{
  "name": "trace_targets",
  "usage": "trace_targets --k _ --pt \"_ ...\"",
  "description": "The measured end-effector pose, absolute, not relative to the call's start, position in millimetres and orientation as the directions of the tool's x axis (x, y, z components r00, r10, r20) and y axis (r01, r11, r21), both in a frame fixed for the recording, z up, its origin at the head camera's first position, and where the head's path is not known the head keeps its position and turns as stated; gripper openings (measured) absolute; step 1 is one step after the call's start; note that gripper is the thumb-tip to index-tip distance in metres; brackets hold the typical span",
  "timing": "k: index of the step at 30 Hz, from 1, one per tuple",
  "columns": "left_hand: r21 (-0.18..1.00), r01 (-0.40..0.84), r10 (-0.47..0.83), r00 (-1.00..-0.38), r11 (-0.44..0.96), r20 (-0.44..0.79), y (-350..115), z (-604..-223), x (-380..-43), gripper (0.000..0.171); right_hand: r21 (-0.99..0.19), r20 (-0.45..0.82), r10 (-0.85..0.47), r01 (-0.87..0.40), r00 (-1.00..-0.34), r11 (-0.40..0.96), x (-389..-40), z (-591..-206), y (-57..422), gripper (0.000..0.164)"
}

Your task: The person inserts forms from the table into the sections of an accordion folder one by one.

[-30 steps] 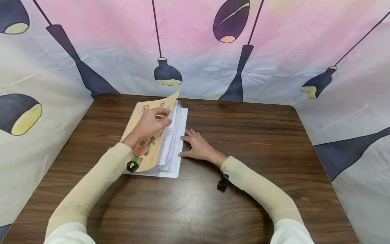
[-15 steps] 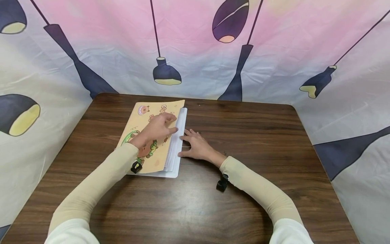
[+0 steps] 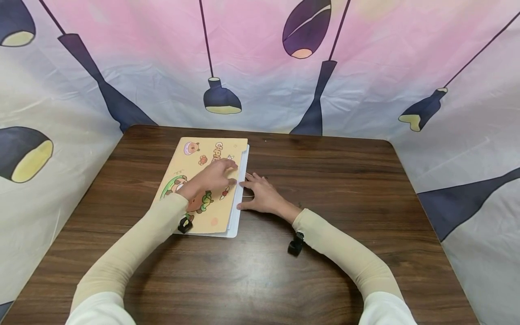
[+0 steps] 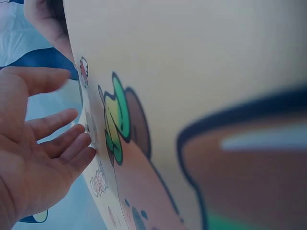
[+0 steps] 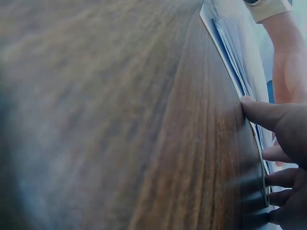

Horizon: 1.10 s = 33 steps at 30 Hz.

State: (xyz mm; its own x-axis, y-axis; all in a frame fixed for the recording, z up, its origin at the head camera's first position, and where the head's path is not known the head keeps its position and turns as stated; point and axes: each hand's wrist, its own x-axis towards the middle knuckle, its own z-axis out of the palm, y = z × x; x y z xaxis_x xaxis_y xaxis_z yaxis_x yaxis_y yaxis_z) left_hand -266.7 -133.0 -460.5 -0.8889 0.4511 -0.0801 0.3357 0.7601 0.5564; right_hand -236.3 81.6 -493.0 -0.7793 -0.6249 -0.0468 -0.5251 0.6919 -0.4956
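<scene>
A folder with a yellow cartoon cover lies at the back left of the table, its cover down over the papers inside. Along its right side shows a strip of the white back cover. Over the cover's right edge is my left hand, its fingers loosely bent and gripping nothing. In the left wrist view, that hand's fingertips are right at the cover. My right hand rests with spread fingers at the white edge, by a thin elastic cord. In the right wrist view, white sheets show between the covers.
The brown wooden table extends to the right and toward me. Behind it and at both sides hangs a fabric backdrop printed with lamps. Small black cameras sit on both sleeves.
The lifted yellow cover has come down over the papers, moving right with my left hand, which also came slightly toward me. My right hand has stayed at the edge.
</scene>
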Motion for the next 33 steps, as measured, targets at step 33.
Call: trace_targets --k 33 --pt "0.118 0.351 0.299 -0.899 0.929 0.319 -164 -407 -233 0.095 -0.414 0.454 -0.237 -0.439 -0.859 0.798 -232 -406 237 0.082"
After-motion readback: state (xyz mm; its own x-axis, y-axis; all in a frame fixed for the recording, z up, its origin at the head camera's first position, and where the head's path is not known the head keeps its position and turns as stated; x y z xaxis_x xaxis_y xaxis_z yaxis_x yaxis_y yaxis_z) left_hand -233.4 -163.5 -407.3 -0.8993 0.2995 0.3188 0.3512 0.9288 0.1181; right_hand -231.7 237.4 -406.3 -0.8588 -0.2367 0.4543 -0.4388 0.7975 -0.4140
